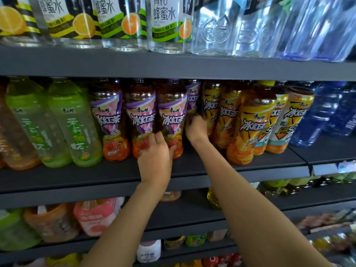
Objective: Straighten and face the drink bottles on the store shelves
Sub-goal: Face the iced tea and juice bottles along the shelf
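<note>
Shelving: dark grey store shelves fill your view in several tiers, seen from slightly above.
Top tier: clear honey-water bottles with lemon and orange pictures stand on the left; large clear water bottles on the right.
Middle tier: this is the shelf you are working at. From the left it holds pale green tea bottles, purple-labelled iced tea bottles, yellow-labelled iced tea bottles and blue water bottles.
Lower tiers: blurred orange, pink and green drinks sit below your arms.
Contents: the iced tea bottles hold dark brown liquid, the green tea ones a pale yellow-green drink, the water bottles clear liquid.
Task bottles: the purple-labelled ones stand upright at the centre of the middle tier, labels facing you, touching side by side.
Left hand: your left hand grasps the base of the front purple bottle, thumb on its right side and fingers curled round its left.
Right hand: your right hand reaches into the gap between the purple and yellow rows; its fingers are hidden behind the bottles, so you cannot tell what they hold.
</note>
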`<move>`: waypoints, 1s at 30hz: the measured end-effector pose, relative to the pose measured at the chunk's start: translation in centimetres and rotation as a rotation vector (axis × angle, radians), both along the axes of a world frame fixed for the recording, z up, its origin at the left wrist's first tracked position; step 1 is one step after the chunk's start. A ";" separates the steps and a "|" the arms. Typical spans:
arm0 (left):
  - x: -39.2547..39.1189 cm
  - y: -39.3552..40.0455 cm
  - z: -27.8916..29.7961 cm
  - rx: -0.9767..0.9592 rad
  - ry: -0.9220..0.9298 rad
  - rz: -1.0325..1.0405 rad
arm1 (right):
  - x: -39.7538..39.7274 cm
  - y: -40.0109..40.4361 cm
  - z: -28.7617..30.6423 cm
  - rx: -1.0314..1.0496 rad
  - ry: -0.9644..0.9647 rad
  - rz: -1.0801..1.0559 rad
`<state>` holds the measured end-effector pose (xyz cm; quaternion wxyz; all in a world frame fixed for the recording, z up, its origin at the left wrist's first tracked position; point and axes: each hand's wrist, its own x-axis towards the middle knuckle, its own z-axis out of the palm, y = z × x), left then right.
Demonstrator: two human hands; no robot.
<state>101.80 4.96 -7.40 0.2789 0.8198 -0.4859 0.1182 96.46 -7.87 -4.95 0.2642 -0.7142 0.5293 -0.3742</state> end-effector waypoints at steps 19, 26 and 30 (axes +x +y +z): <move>-7.8 -3.6 0.8 -0.210 0.481 -0.515 | -14.4 6.0 0.1 -0.160 -0.112 -0.339; -10.1 -4.8 1.1 -0.175 0.814 -0.553 | -14.1 5.6 -1.1 -0.124 0.010 -0.152; -9.7 -4.3 1.4 -0.370 0.733 -0.300 | -11.5 5.7 -1.2 -0.105 0.056 0.100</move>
